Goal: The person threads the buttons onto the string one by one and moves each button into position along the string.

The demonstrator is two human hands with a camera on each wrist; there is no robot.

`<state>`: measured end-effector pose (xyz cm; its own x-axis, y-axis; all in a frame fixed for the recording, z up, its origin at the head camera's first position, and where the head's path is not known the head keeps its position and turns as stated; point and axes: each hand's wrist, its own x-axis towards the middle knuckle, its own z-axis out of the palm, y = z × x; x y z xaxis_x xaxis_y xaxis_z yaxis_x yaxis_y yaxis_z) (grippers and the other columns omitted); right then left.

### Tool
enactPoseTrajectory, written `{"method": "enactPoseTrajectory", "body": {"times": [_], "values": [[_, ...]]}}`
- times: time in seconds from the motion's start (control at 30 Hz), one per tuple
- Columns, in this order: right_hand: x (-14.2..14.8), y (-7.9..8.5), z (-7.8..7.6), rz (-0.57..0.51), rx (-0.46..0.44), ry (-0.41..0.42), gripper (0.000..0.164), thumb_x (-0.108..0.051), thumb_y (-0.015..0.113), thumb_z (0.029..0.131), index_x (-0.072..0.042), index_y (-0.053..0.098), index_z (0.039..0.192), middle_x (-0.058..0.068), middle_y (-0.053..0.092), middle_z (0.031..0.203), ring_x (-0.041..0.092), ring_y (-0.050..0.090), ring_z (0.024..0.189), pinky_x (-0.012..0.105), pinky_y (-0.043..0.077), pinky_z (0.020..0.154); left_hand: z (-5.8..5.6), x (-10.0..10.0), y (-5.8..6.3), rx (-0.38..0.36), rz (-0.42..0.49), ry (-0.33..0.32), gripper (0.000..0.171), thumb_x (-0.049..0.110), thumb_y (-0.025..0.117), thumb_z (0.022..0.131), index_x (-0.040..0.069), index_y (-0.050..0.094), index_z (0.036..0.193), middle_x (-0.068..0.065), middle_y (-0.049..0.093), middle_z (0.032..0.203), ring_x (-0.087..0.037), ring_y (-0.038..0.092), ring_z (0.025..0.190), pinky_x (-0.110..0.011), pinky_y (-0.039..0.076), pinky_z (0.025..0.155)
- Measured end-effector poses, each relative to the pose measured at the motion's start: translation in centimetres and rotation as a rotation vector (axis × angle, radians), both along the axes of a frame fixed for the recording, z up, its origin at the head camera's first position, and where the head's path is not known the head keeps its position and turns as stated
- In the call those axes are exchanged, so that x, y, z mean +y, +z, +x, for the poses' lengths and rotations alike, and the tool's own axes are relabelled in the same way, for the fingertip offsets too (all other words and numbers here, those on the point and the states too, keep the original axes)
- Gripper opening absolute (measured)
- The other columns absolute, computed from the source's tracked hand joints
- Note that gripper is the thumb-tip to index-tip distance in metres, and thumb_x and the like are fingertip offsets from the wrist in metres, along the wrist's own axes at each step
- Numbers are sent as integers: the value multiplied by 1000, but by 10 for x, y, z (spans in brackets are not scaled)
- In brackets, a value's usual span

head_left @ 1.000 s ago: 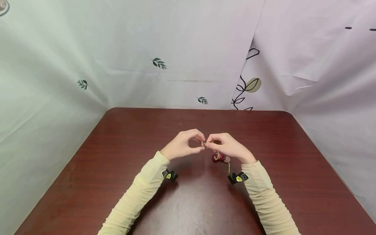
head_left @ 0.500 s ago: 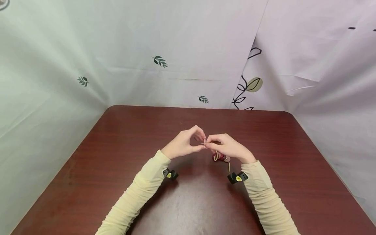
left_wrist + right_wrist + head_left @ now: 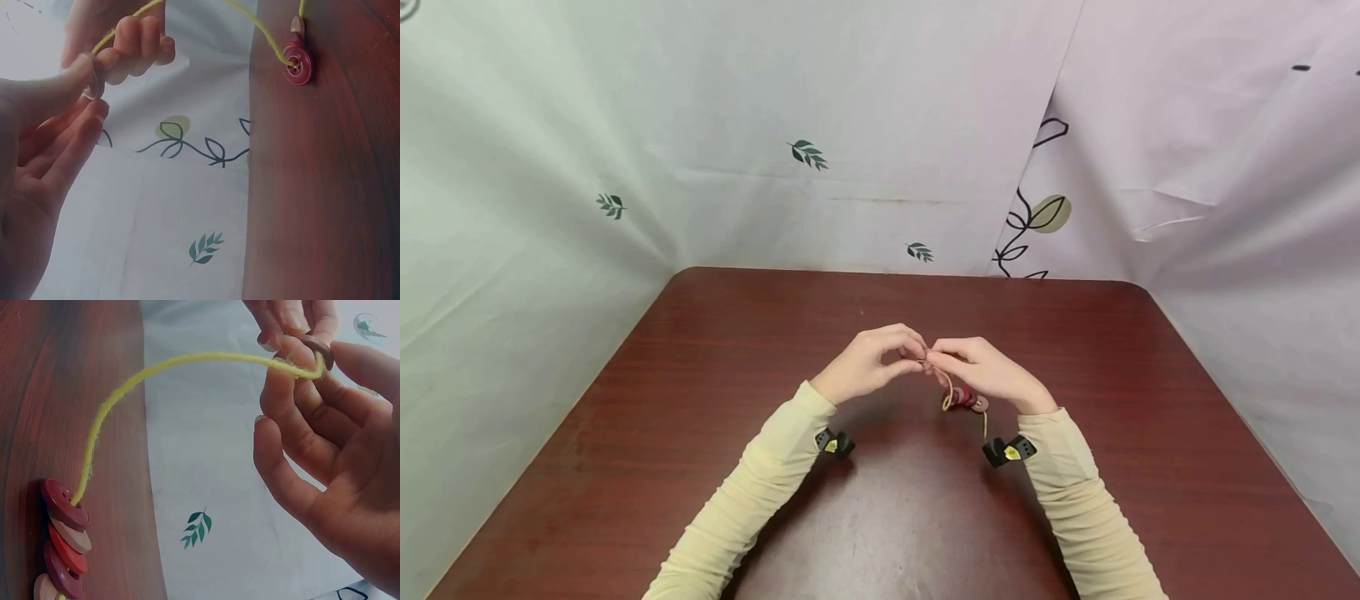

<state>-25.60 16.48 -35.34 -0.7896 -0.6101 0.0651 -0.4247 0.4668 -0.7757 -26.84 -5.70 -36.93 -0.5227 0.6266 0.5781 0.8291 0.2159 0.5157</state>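
In the head view, my left hand [image 3: 867,363] and right hand [image 3: 988,372] meet fingertip to fingertip above the table. Between them is a small dark button [image 3: 97,76], seen nearly edge-on. The left thumb and fingers pinch it; the right thumb and fingers hold its other side. Yellow yarn [image 3: 187,357] comes out of a hole in this button and passes over the right fingers. It curves down to a row of strung buttons [image 3: 66,503], dark red, red and pale pink, overlapping on the table. Fingers partly hide the held button and the yarn's far end.
The dark red-brown wooden table [image 3: 760,333] has rounded far corners. White cloth [image 3: 880,108] with leaf prints hangs behind and along both sides. A short tail of yarn [image 3: 985,427] lies near the right wrist's black camera [image 3: 1006,451].
My fingertips have drawn together around the button, and the left fingers have curled further over it. The right thumb has shifted upward. More of the yarn loop now hangs below the hands.
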Motion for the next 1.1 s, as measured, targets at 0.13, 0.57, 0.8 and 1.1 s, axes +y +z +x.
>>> {"method": "enactPoseTrajectory", "body": {"times": [0.13,0.57,0.8,1.1], "values": [[1,-1,-1,-12,2,-5,22,-27,50,101,-16,63,88,4,59,69,31,56,58,29,48,59,-1,-1,-1,14,-4,-3,11,2,71,85,7,69,95,-6,69,100,-12,65,91,-23,53,80],[0,-5,-4,-1,80,-72,19,-26,56,98,-17,68,86,1,65,73,24,60,70,24,46,64,0,-2,0,-1,-41,60,8,3,66,89,6,66,96,-4,69,92,-12,65,83,-22,53,76],[1,-6,-6,18,116,-126,20,-28,57,98,-18,70,87,6,66,74,17,58,70,25,45,64,-1,-4,3,-18,-51,115,6,4,66,90,7,66,96,-4,69,91,-13,66,82,-24,54,77],[4,-9,-8,43,77,-165,22,-30,60,96,-14,70,84,2,62,69,31,60,73,26,45,65,-2,-10,8,11,4,139,6,4,66,89,7,65,94,-7,69,89,-11,63,79,-24,52,74]]}}
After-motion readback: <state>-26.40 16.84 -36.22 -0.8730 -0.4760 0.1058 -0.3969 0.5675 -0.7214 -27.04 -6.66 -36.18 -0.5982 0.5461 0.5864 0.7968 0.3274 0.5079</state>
